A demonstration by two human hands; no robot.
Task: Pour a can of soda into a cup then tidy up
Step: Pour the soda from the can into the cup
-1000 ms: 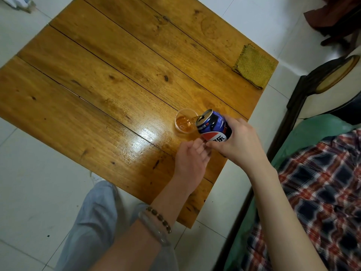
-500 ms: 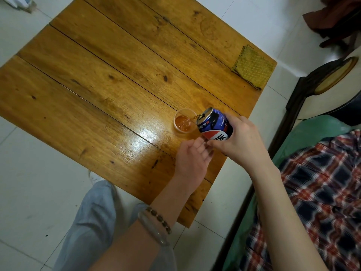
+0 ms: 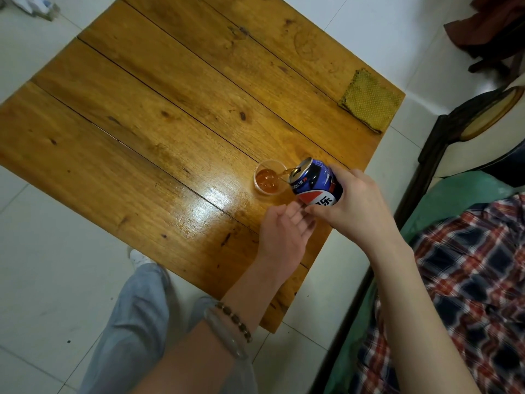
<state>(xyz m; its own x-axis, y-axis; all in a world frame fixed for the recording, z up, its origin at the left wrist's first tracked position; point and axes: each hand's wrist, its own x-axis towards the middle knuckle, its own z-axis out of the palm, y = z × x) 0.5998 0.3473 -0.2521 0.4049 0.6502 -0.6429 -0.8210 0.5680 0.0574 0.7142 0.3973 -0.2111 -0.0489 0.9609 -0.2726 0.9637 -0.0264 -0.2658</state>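
A small clear plastic cup (image 3: 270, 178) stands on the wooden table (image 3: 159, 132) near its right edge, holding brown soda. My right hand (image 3: 355, 206) grips a blue, red and white soda can (image 3: 318, 183), tipped with its mouth over the cup's right rim. A thin brown stream runs from the can into the cup. My left hand (image 3: 284, 231) rests on the table just below the can, fingers loosely apart, holding nothing; its fingertips almost touch my right thumb.
A yellow-green woven cloth (image 3: 369, 100) lies at the table's far right corner. A dark wooden chair (image 3: 466, 120) and a green cushion (image 3: 454, 200) stand to the right. The table's near edge is by my knee (image 3: 136, 308). White floor tiles surround the table.
The can has tipped a little further and soda keeps flowing; the level in the cup has risen. My left hand has stayed in place.
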